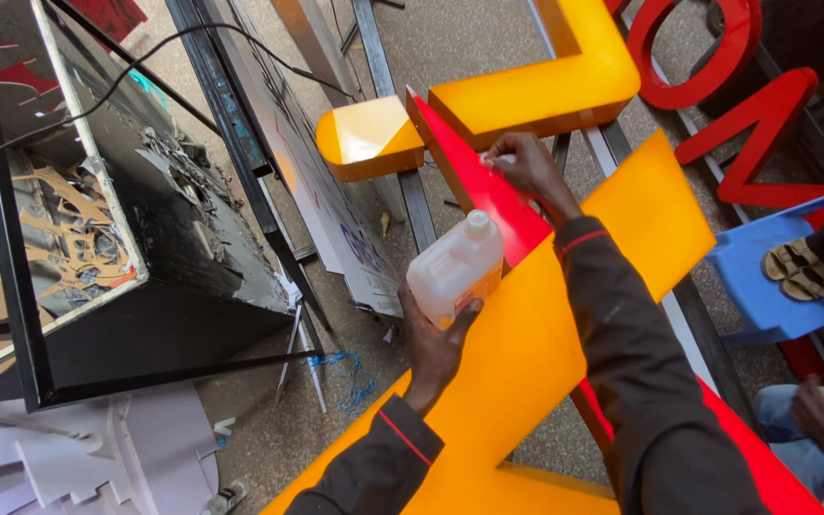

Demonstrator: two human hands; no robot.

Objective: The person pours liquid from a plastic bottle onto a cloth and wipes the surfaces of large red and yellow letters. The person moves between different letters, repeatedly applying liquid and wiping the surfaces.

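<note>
**Jug and red edge on the big yellow letter**

The left hand (pixel 434 345) is wrapped from below around a white plastic jug (pixel 456 267), capped and tilted, just left of the large yellow sign letter (pixel 536 334). Above the jug, the right hand (pixel 525 164) presses curled fingers onto the letter's red side strip (pixel 488 191); whether it pinches anything is unclear.
</note>
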